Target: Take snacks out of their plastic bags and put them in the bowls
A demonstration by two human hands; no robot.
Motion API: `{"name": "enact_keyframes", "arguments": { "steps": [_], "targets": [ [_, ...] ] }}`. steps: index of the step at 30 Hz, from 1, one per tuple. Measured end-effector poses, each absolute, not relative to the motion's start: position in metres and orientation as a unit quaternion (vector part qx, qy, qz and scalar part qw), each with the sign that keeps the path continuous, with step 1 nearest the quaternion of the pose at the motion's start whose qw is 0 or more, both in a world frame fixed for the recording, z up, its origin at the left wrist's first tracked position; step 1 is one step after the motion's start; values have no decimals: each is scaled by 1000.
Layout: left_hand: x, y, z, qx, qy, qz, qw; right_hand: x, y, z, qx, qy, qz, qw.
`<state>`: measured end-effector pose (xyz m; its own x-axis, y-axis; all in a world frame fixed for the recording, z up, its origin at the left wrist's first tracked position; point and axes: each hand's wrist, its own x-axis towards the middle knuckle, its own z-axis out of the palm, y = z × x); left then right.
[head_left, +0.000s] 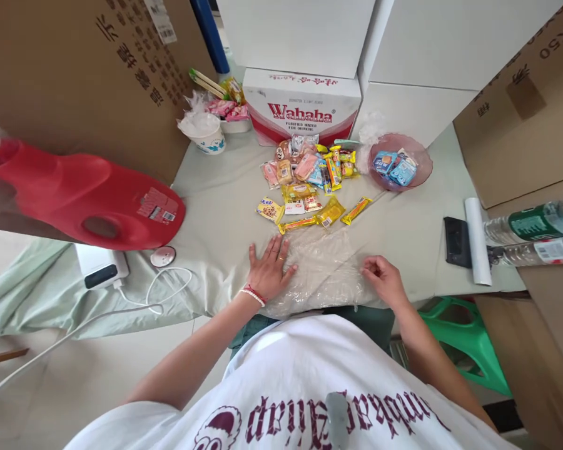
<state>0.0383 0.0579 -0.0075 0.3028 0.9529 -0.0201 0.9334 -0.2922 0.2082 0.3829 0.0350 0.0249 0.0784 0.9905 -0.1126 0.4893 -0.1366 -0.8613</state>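
Note:
A thin, clear plastic bag (326, 265) lies spread and wrinkled at the table's front edge. My left hand (269, 269) rests flat at its left side, fingers spread and palm down, holding nothing. At the bag's right edge my right hand (385, 279) is closed, with thumb and fingertips pinched at the film; the fine detail there is small. Just beyond the bag lie a yellow stick-shaped snack packet (298, 224), a yellow wrapped snack (331, 212), another yellow stick packet (357, 210) and a cream-coloured packet (269, 210). Behind them is a pile of wrapped snacks (306, 167).
A pink glass bowl (422, 164) with blue packets stands right of the pile. Behind are a Wahaha carton (303, 112) and a paper cup (211, 142). A big red bottle (117, 206) is at left, a white power bank (104, 265) below. A phone (456, 242) and bottles lie right.

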Motion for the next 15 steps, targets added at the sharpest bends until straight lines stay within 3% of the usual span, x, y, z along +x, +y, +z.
{"name": "enact_keyframes", "arguments": {
  "steps": [3,6,11,15],
  "targets": [
    [39,57,-6,799,593,49,93,400,19,27,-727,-566,236,309],
    [41,58,-3,798,594,46,92,373,23,38,-690,-642,144,300],
    [40,57,-4,793,604,42,72,308,40,34,-458,-857,149,184],
    [37,55,-4,784,617,37,65,330,26,7,-428,-884,155,105]
  ]
}}
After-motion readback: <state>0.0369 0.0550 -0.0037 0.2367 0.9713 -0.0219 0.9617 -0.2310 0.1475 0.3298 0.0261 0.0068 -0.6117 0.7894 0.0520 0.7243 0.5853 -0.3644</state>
